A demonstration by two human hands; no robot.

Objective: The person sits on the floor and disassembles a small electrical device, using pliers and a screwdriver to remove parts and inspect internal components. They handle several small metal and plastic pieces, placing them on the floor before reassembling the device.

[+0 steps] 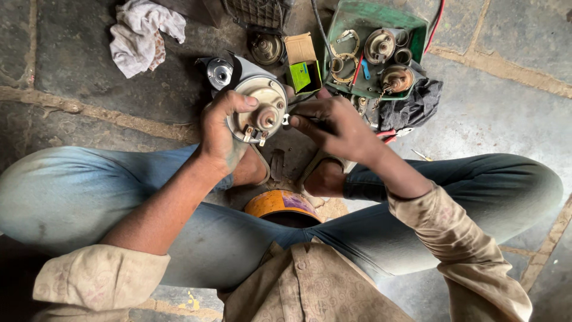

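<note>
Left hand (pixel 221 134) wrapped round the rim of a round grey motor part (pixel 260 108), held up over the stone floor (pixel 488 113). Right hand (pixel 336 126) closed on a thin tool (pixel 287 120) touching the part's edge. Green tray (pixel 372 27) of metal parts near, past the hands; white rag (pixel 142 34) well apart, bare floor between.

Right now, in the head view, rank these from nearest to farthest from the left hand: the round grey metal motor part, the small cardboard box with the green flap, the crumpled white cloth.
1. Round grey metal motor part: held in the left hand.
2. Small cardboard box with the green flap: up and right, on the stone floor.
3. Crumpled white cloth: far upper left.
</note>
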